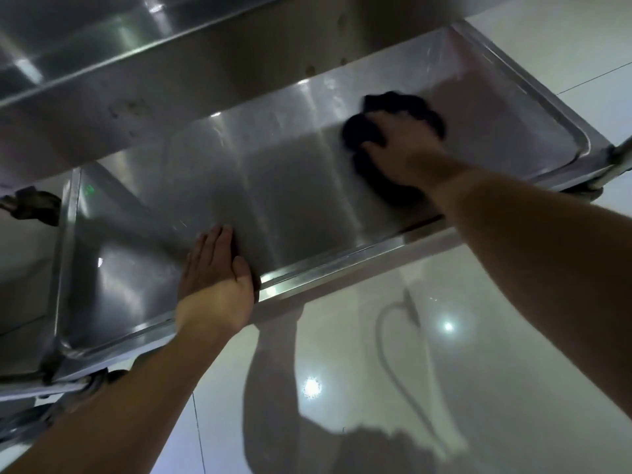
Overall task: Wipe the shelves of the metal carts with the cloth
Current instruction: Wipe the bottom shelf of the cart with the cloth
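A: Which shelf is being wiped?

B: The lower shelf (273,186) of the metal cart (212,80), the tray-like one with a raised rim. The right hand (407,155) presses a dark cloth (372,131) flat against its far right part, fingers spread over the bunched fabric and closed down on it.

A: And the other hand?

B: The left hand (215,271) lies open, palm down, across the near rim, fingers together and holding nothing. I'd judge it is bracing the cart so it does not roll on the glossy floor (376,354).

A: How should the stroke go?

B: Probably in long overlapping passes with even pressure, working into the rounded corner on the right, where grime tends to collect along the rim, then sweeping back toward the left hand.

A: Where does the cloth sit against the hand?

B: Under the palm and fingers, spilling out beyond the fingertips and to the left of the thumb; the upper shelf (102,39) hangs above, untouched by either hand
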Action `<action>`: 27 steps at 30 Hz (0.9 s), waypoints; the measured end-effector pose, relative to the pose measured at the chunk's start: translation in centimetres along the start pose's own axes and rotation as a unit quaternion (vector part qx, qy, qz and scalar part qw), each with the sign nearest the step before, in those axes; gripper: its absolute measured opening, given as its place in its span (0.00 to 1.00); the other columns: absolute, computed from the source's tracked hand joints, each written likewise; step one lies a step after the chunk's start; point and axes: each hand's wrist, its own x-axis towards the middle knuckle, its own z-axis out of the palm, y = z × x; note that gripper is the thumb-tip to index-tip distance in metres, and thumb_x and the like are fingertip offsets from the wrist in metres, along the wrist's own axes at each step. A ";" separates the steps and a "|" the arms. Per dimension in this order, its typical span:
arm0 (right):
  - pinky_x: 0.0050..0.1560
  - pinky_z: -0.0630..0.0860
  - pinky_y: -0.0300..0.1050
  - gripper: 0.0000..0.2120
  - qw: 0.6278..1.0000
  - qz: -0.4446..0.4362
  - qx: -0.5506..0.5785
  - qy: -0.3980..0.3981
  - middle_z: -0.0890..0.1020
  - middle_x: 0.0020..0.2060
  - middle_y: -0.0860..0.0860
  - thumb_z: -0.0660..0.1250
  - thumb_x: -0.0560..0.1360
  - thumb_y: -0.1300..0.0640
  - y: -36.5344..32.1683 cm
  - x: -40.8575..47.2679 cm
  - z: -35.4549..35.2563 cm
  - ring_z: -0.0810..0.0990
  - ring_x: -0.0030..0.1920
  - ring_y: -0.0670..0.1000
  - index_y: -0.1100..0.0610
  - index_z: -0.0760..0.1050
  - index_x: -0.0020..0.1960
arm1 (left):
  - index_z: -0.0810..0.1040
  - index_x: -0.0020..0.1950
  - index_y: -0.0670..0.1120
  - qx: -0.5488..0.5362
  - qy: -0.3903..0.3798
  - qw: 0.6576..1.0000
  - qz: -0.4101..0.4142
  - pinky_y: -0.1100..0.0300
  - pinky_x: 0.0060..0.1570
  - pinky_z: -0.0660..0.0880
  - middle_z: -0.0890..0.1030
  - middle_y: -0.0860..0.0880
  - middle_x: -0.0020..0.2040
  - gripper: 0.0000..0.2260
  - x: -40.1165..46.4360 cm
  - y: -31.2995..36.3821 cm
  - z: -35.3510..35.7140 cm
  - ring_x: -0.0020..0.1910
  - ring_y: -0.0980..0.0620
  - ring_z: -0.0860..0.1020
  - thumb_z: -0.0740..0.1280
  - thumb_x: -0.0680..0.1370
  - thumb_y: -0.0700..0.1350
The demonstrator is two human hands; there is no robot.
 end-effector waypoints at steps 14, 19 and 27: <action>0.77 0.58 0.53 0.28 0.983 -0.165 -0.012 -0.077 0.67 0.78 0.48 0.57 0.81 0.43 -14.6 -3.0 6.3 0.61 0.78 0.56 0.46 0.62 0.80 | 0.61 0.83 0.42 0.021 -0.031 0.999 0.004 0.48 0.81 0.52 0.62 0.44 0.83 0.33 0.2 -0.1 0.2 0.83 0.42 0.56 0.49 0.78 0.51; 0.78 0.51 0.52 0.28 0.963 -0.239 0.006 -0.126 0.64 0.80 0.45 0.57 0.82 0.42 -15.1 -1.6 6.5 0.58 0.80 0.52 0.44 0.60 0.81 | 0.62 0.83 0.43 0.005 -0.028 1.000 0.003 0.48 0.81 0.53 0.62 0.45 0.83 0.33 0.3 -0.3 0.2 0.83 0.43 0.57 0.49 0.78 0.51; 0.76 0.54 0.64 0.25 0.990 0.140 -0.025 0.022 0.72 0.72 0.60 0.56 0.81 0.43 7.7 2.4 -3.9 0.66 0.74 0.63 0.48 0.66 0.76 | 0.66 0.81 0.42 0.008 0.003 1.000 0.008 0.45 0.80 0.59 0.66 0.44 0.81 0.31 0.3 -0.2 0.8 0.81 0.42 0.61 0.52 0.79 0.51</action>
